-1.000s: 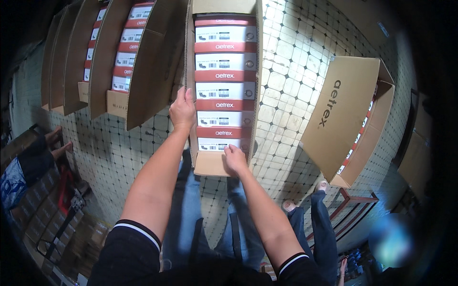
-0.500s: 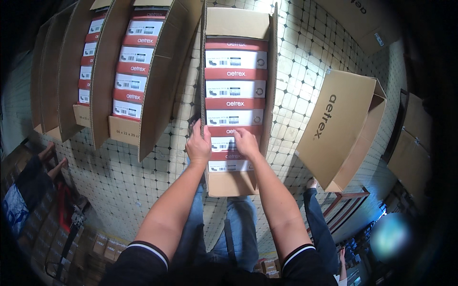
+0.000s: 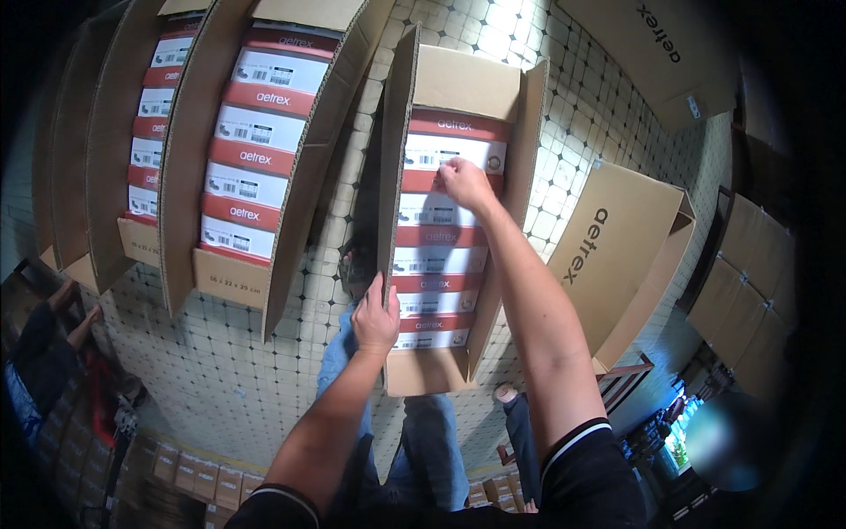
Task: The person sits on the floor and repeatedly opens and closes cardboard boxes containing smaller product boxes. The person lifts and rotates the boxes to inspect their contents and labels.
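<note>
A long open cardboard carton (image 3: pixel 430 373) stands on the floor in front of me, packed with a row of red and white shoeboxes (image 3: pixel 451 150). Each shoebox end carries a white printed label. My left hand (image 3: pixel 376 324) is closed on the carton's left wall near its close end, its fingers along the edge. Farther up, my right hand (image 3: pixel 465 183) reaches over the row, fingers curled together against a shoebox near the far end. Whatever its fingertips might pinch is too small to make out.
More open cartons (image 3: pixel 229 278) of shoeboxes stand in a row at left. An opened brown carton (image 3: pixel 608 256) lies on the tiled floor (image 3: pixel 308 379) at right, another at upper right. A person's leg (image 3: pixel 520 432) shows close by; another person is at far left.
My right hand has moved away from me along the shoebox row, toward the far end. My left hand stays at the carton's left wall, now closer to the near end. The view has shifted.
</note>
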Demonstrator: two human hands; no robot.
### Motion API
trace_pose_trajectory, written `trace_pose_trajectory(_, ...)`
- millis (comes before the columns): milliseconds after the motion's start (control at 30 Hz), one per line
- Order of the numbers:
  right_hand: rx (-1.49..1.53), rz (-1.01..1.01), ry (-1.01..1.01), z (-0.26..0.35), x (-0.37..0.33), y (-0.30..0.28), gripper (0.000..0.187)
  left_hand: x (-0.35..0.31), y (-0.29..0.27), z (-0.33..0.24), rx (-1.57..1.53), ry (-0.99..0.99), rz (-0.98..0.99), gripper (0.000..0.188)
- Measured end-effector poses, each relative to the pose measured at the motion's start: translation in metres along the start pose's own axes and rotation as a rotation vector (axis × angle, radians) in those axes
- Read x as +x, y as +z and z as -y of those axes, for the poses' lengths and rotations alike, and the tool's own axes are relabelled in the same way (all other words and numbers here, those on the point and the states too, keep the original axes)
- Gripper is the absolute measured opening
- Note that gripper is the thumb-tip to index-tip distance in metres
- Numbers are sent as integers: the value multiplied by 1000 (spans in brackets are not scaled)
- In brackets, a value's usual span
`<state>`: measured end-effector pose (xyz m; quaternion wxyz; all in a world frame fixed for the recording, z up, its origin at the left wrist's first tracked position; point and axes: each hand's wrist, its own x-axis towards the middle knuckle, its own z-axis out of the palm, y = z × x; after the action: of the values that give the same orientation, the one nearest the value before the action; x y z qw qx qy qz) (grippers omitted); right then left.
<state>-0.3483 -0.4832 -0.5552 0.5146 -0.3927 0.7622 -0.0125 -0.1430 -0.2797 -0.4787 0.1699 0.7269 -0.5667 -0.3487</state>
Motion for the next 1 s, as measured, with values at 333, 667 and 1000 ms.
trace_pose_trajectory(333,1372,-174,432,101,31,-59,32,2,-2,5,-5,40,-15,37)
trace_pose_trajectory(667,722,-478,-330,161,60,-115,47,1,-2,8,-30,46,-5,36)
trace_pose_trajectory(1000,-11,-778,-294,-28,-131,-86,38,2,-4,0,-6,22,7,35)
